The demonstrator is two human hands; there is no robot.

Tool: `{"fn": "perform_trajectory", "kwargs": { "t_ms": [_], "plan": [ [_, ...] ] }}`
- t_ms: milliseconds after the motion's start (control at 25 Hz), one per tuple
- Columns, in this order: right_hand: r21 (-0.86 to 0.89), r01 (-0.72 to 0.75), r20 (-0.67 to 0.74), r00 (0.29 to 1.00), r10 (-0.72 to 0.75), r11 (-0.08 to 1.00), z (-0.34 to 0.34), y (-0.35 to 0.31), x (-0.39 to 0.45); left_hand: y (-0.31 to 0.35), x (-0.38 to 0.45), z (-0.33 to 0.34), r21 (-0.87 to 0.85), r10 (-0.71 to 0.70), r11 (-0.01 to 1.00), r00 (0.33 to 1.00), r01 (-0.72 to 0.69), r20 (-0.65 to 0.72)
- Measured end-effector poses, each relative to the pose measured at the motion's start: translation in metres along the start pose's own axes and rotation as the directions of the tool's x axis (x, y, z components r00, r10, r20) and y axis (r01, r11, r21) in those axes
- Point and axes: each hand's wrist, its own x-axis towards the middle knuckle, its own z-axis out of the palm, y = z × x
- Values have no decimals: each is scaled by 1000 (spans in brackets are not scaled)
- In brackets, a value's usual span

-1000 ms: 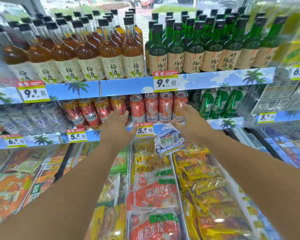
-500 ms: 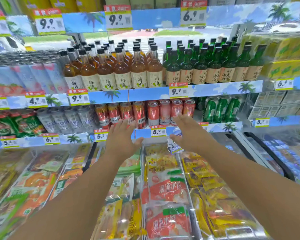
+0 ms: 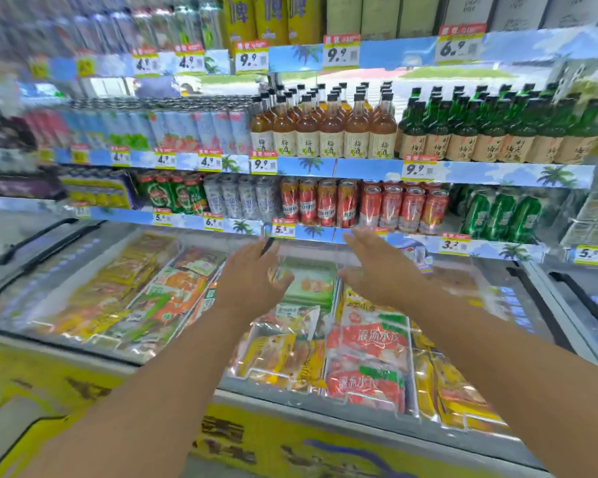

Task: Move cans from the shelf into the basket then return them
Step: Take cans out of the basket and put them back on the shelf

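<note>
Glass-lidded freezer (image 3: 83,343) beneath empty hands, cylindrical cans (image 3: 403,210) beyond.

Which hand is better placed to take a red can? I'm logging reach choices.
Probably the right hand: open, its fingertips sit just under the red cans. The left hand, also open, sits further left, lower.

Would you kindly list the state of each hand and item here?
Left hand: open, empty, above the freezer.
Right hand: open, empty, below the cans.
Red cans: upright on the shelf, untouched.
Freezer: food packets inside.
Basket: not in view.
</note>
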Motion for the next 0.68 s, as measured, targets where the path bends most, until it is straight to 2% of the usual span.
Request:
{"fn": "perform_trajectory", "kwargs": {
  "t_ms": [320,520,680],
  "plan": [
    [33,193,26,981,-194,981,11,-134,-29,-99,-121,-56,72,-167,983,986,168,-15],
    [50,263,48,963,-265,964,41,-250,-31,-192,-196,-91,26,-249,967,966,252,-65],
    [75,296,82,950,-302,952,82,-362,-27,-288,-268,-115,13,-292,956,956,292,-31]
  ]
}}
